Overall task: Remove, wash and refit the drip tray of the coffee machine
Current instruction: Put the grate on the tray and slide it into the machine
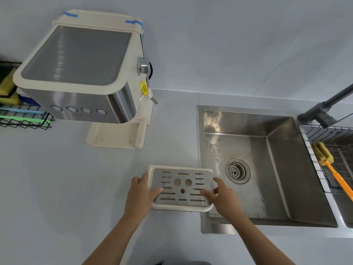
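Drip tray [182, 186] held between left hand [140, 194] and right hand [223, 197]; yellow tag [144, 88] illegible.

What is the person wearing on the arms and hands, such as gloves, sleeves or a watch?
Nothing that shows. The left hand and the right hand are bare: no gloves, no ring on the fingers in view. The left forearm and the right forearm are bare too, with no sleeve, watch or bracelet down to the picture's bottom edge.
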A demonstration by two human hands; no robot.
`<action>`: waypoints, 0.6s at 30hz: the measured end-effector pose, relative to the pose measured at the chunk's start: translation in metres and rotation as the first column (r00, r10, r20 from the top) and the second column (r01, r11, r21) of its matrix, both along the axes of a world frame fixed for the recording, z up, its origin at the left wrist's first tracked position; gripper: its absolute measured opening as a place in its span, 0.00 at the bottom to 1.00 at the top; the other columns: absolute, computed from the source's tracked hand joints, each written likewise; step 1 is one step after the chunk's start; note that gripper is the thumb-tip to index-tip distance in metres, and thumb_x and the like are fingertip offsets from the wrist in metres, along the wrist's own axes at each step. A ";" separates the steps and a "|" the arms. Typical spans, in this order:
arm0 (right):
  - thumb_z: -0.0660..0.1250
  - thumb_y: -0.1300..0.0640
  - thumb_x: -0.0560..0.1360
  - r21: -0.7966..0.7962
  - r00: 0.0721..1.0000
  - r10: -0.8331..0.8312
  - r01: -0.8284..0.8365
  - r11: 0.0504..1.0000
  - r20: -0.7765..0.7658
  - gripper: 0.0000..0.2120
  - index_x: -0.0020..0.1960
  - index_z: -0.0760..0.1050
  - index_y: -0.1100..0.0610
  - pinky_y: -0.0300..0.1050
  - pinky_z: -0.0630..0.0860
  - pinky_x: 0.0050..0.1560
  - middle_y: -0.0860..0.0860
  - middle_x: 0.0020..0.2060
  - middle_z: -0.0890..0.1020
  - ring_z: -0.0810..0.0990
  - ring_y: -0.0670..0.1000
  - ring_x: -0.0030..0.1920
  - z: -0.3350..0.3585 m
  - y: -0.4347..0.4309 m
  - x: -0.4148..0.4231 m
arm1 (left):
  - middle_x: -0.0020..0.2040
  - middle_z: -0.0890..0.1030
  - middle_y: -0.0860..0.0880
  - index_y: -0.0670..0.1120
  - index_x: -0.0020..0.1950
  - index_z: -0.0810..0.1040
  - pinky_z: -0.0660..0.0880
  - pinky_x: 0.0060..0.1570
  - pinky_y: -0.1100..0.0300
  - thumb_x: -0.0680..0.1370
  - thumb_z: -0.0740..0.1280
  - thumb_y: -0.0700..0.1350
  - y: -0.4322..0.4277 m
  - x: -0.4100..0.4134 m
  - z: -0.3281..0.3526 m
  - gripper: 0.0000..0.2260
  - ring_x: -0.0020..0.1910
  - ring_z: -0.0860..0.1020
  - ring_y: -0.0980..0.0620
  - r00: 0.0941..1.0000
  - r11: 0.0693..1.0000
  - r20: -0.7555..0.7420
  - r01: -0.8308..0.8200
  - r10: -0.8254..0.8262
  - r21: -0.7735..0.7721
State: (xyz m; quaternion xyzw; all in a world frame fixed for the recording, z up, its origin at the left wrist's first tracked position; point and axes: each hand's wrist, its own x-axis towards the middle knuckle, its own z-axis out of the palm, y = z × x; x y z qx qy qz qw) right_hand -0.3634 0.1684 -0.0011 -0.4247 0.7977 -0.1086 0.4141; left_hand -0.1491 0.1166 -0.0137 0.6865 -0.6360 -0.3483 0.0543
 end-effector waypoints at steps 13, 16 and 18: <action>0.66 0.48 0.73 0.000 0.991 -0.126 0.126 0.992 0.051 0.25 0.63 0.64 0.60 0.43 0.75 0.46 0.56 0.55 0.79 0.79 0.55 0.53 -0.008 0.004 0.010 | 0.47 0.69 0.46 0.46 0.70 0.67 0.69 0.48 0.64 0.75 0.66 0.49 0.001 0.006 0.001 0.24 0.46 0.71 0.51 0.993 0.998 -0.115 -0.034 0.039 0.047; 0.66 0.48 0.73 -0.001 0.983 -0.167 0.168 0.986 0.071 0.23 0.60 0.65 0.61 0.46 0.78 0.48 0.57 0.55 0.80 0.80 0.56 0.52 -0.008 0.006 0.012 | 0.50 0.75 0.45 0.48 0.70 0.67 0.75 0.52 0.59 0.74 0.67 0.51 0.002 0.007 -0.001 0.25 0.48 0.76 0.49 0.985 0.996 -0.156 -0.071 0.077 0.045; 0.66 0.49 0.73 -0.005 0.978 -0.189 0.190 0.982 0.089 0.22 0.59 0.65 0.60 0.45 0.78 0.47 0.57 0.54 0.80 0.80 0.56 0.51 -0.006 0.007 0.013 | 0.53 0.79 0.46 0.49 0.69 0.69 0.79 0.52 0.53 0.74 0.67 0.52 0.002 0.009 -0.007 0.25 0.49 0.79 0.49 0.982 0.996 -0.172 -0.069 0.077 0.052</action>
